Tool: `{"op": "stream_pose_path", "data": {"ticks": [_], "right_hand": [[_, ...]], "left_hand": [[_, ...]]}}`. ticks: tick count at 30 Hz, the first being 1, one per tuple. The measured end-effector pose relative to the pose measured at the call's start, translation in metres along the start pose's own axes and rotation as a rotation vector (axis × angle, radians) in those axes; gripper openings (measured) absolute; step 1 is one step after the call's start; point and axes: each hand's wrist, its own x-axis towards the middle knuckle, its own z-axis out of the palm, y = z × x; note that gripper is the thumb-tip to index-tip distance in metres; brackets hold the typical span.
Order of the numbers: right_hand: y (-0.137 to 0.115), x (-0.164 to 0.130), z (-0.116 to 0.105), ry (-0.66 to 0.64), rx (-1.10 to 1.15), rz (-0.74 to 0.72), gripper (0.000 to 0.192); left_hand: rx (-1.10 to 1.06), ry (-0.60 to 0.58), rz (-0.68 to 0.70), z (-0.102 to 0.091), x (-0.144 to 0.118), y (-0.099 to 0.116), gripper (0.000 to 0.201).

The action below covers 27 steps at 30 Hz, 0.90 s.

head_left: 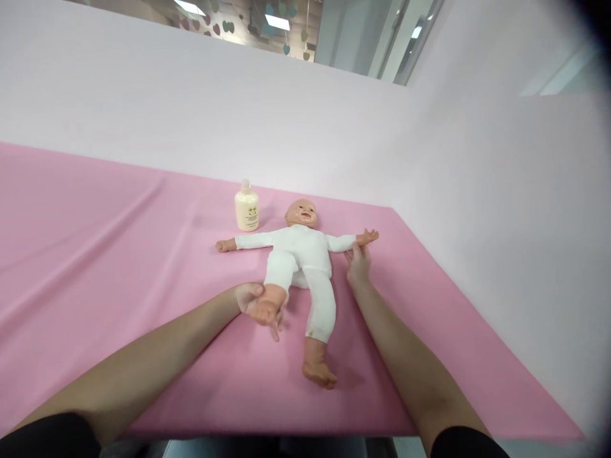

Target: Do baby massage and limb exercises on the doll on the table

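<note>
A baby doll (301, 249) with a white cloth body lies face up, its head away from me and its arms stretched out sideways. My left hand (251, 298) is closed around the lower leg on the left, which is lifted and bent toward me. Some of its fingers show beyond the doll's foot; the rest are hidden behind the leg. At the other side, my right hand (358, 262) grips the doll's arm near the wrist, with the thumb and fingers around the white sleeve. The doll's other leg rests straight on the pink surface.
A cream-coloured bottle (247, 210) with a pale cap stands upright left of the doll's head. The pink cover (119, 254) has creases on the left. A white wall (214, 108) rises behind, with another along the right side. Windows (353, 35) are above.
</note>
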Motion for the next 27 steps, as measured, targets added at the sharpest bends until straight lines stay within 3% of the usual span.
{"op": "stream_pose_path", "data": {"ticks": [2,8,13,21,24,27], "right_hand": [[-0.007,-0.005,0.006,-0.049,-0.053,-0.071,0.060],[-0.015,-0.024,0.017,-0.414,-0.457,-0.427,0.039],[-0.016,-0.028,0.019,-0.575,-0.678,-0.618,0.034],[-0.017,-0.027,0.019,-0.652,-0.743,-0.655,0.034],[-0.018,-0.027,0.020,-0.581,-0.648,-0.590,0.032],[-0.018,-0.023,0.020,-0.410,-0.456,-0.419,0.036]], "left_hand": [[-0.094,-0.034,0.009,0.001,0.003,0.002,0.054],[-0.256,0.206,0.157,0.007,0.009,0.009,0.052],[-0.265,0.264,0.178,0.010,0.012,0.011,0.050],[-0.251,0.264,0.144,0.007,0.014,0.008,0.049],[-0.208,0.167,0.061,0.003,0.009,0.006,0.052],[-0.092,-0.020,-0.164,0.001,0.000,0.006,0.054]]}}
